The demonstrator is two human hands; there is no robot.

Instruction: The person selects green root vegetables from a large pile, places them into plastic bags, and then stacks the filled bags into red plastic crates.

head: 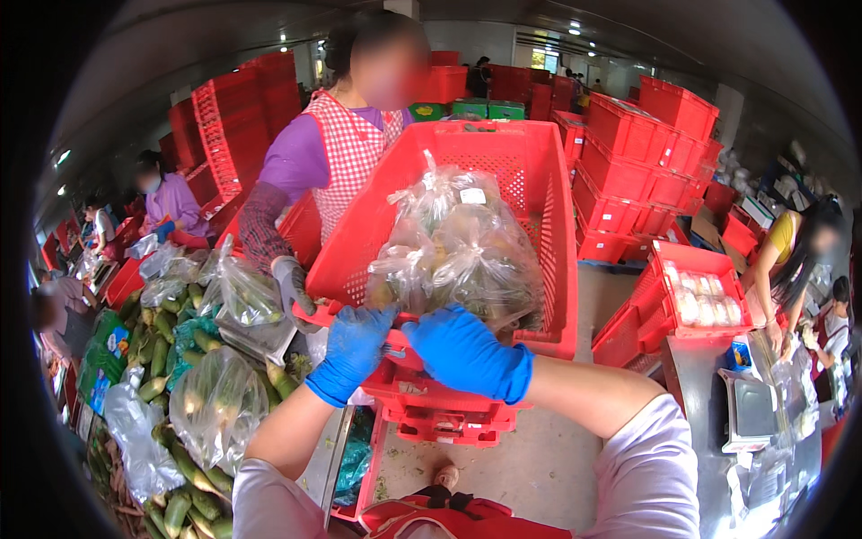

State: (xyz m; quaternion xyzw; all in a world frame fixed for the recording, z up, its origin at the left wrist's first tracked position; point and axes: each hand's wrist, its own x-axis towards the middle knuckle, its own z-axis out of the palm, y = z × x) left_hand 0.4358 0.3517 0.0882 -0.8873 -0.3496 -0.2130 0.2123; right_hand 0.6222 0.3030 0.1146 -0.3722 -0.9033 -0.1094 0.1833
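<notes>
A red plastic crate (564,269) with perforated walls is directly before me, on top of other red crates. Several knotted clear plastic bags (465,236) of produce lie inside it, one bearing a white label. My left hand (353,354), in a blue glove, grips the crate's near rim towards its left corner. Just right of it, my right hand (465,354), also blue-gloved, is closed over the same rim. Its fingertips are partly hidden. A co-worker's grey-gloved hand (294,290) is at the crate's left corner, close to my left hand.
A co-worker in a checked apron (350,138) stands beyond the crate's left side. Green radishes (158,354), some in clear bags (219,397), are heaped on my left beside a scale (259,337). Stacked red crates (623,175) rise behind right; a metal table (700,377) holds another scale (751,407).
</notes>
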